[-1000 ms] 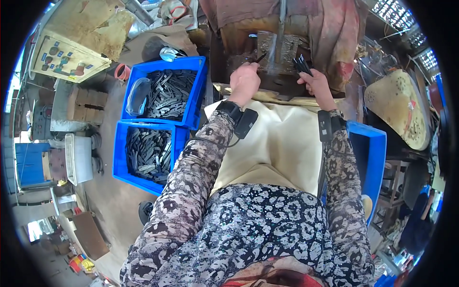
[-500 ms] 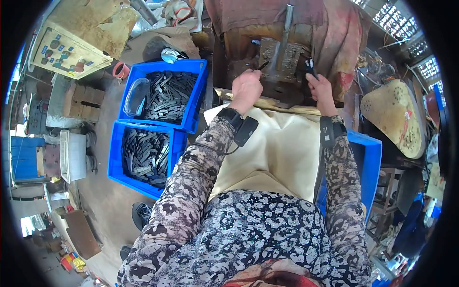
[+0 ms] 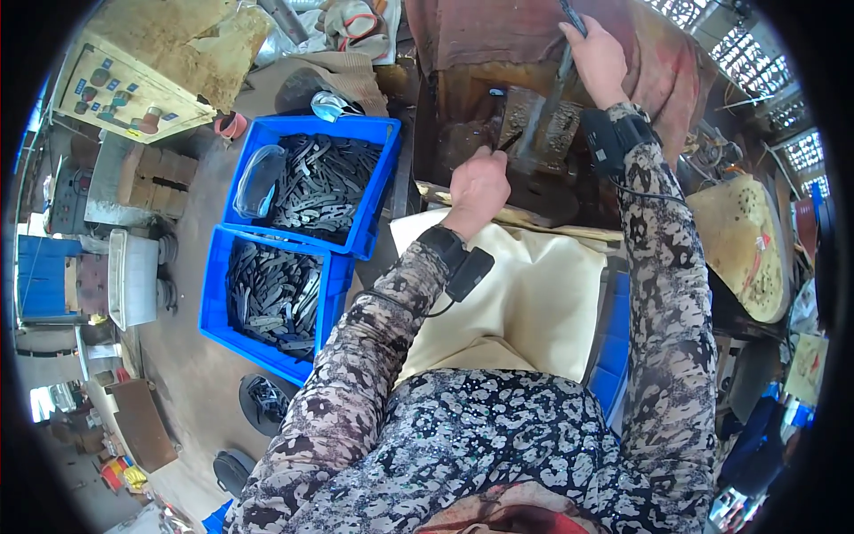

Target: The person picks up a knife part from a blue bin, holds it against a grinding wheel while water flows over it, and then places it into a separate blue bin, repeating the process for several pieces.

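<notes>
My left hand (image 3: 480, 189) is closed, thumb and fingers pinching a small dark slim piece (image 3: 510, 141) whose tip points at the wet metal block (image 3: 562, 133) in the brown trough (image 3: 454, 142). Farther off and higher, my right hand (image 3: 599, 60) grips a narrow dark strip (image 3: 573, 16) that sticks up past the fingers. It is near the top of a slanting metal pipe (image 3: 559, 78), which a stream seems to leave toward the block. What kind of piece either hand holds is too small to tell. A cream apron (image 3: 507, 294) covers my lap.
Left of me, two blue bins (image 3: 378, 191) hold many dark, slim, curved metal pieces (image 3: 325, 182). A clear oval container (image 3: 258, 182) lies in the farther one. A control box (image 3: 116, 98) stands far left. Reddish cloth (image 3: 498, 36) drapes behind the trough; a pitted, yellowish board (image 3: 743, 245) is right.
My right hand has risen up and away from the trough's right side to near the pipe top, strip in its grip. The left hand stays low by the block. The whole view has shifted slightly.
</notes>
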Motion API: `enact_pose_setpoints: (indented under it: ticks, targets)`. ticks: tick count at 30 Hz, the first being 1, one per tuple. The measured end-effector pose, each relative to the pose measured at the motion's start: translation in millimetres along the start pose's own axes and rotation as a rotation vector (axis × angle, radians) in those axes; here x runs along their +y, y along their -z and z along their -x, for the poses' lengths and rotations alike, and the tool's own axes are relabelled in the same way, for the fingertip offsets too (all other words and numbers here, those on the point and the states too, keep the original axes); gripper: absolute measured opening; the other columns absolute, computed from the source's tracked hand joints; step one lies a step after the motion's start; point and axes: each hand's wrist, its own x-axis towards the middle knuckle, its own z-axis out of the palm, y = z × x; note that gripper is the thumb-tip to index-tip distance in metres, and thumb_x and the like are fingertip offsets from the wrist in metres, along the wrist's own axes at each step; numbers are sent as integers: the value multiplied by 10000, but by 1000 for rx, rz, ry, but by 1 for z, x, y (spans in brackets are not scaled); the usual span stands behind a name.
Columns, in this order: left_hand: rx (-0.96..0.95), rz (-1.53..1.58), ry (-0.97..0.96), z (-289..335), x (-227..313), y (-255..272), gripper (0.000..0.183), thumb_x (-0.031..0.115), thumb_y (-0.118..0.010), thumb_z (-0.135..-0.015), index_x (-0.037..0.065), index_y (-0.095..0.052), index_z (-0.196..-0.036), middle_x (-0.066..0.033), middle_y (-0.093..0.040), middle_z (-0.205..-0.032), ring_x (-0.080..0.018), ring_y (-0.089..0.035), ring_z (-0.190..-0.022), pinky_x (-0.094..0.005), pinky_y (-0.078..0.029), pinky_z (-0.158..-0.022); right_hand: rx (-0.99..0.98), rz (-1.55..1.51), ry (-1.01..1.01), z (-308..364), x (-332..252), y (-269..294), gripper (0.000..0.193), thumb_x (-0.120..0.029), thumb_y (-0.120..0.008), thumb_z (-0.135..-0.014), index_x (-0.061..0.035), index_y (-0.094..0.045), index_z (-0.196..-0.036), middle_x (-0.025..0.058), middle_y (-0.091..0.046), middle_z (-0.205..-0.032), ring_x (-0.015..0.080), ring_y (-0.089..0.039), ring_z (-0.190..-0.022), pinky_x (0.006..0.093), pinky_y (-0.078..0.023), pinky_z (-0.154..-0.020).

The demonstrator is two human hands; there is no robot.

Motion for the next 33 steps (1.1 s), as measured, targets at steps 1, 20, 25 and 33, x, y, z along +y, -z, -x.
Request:
enact_pose_setpoints:
  ticks: [1, 20, 25, 33]
  targets:
    - [0, 0, -3, 1, -1, 0, 164, 46, -548, -776, 98, -654, -889, -122, -621, -915, -334, -635, -851, -428, -515, -739, -63, 76, -33, -1, -5, -2, 473, -504, -553, -876, -117, -624, -1139, 194, -670, -965, 404, -612, -944, 476, -477, -808]
    - [35, -18, -82, 3, 4, 3, 105, 48, -587, -736, 66, -621, -834, -129, -605, -888, -324, -651, -802, -410, -543, -683, -165, 193, -53, -13, -3, -1, 377, -466, -540, -894, -101, -618, -950, 167, -666, -893, 391, -616, -913, 506, -475, -761]
    - [31, -8, -72, 4, 1, 4, 105, 46, -578, -740, 59, -619, -836, -135, -602, -901, -340, -647, -809, -428, -537, -696, -190, 213, -77, -13, -10, -1, 374, -458, -540, -898, -96, -618, -947, 171, -665, -897, 391, -616, -911, 511, -474, -757]
    - [14, -11, -64, 5, 5, 6, 95, 46, -567, -746, 58, -609, -830, -139, -594, -913, -350, -642, -814, -438, -532, -696, -152, 217, -34, -10, -14, 5, 358, -430, -565, -886, -79, -632, -897, 167, -669, -856, 377, -634, -863, 494, -488, -731]
